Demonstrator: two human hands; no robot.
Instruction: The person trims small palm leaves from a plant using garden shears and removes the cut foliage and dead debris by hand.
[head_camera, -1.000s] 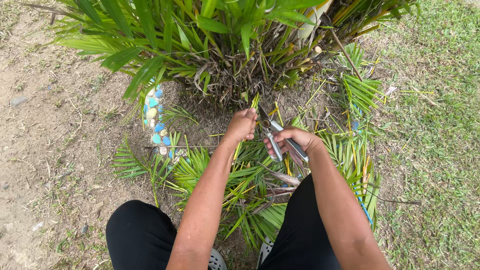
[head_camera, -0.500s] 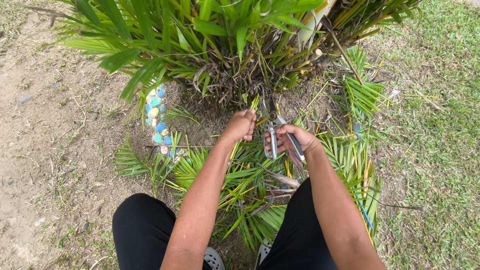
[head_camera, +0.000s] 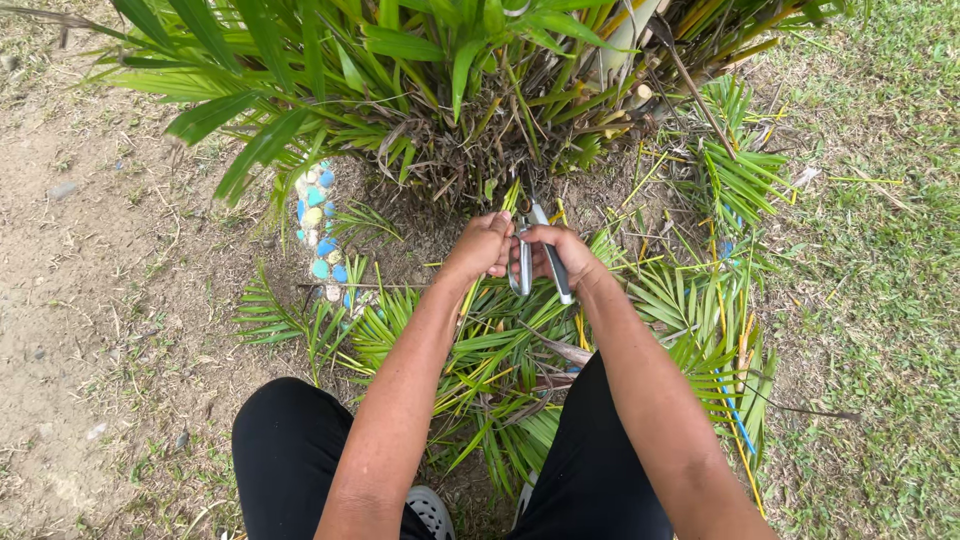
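My right hand (head_camera: 565, 252) grips the silver handles of a pair of garden shears (head_camera: 535, 260), blades pointing up toward the base of a palm-like plant (head_camera: 470, 110). My left hand (head_camera: 480, 245) is closed right beside the shears' left handle, pinching a thin green leaf stalk (head_camera: 512, 195) near the blades. Both hands meet just below the plant's dry brown base. Cut green fronds (head_camera: 500, 350) lie on the ground under my forearms. The blade tips are partly hidden among the stems.
A small row of blue, white and yellow painted stones (head_camera: 318, 235) curves at the plant's left. Bare dirt (head_camera: 90, 300) spreads to the left, grass (head_camera: 880, 250) to the right. My black-trousered knees (head_camera: 290, 450) and a white shoe (head_camera: 432, 510) are at the bottom.
My right hand has swung the shears from a slanted pose to nearly upright and drawn closer to my left hand; both hands now touch at the plant's base.
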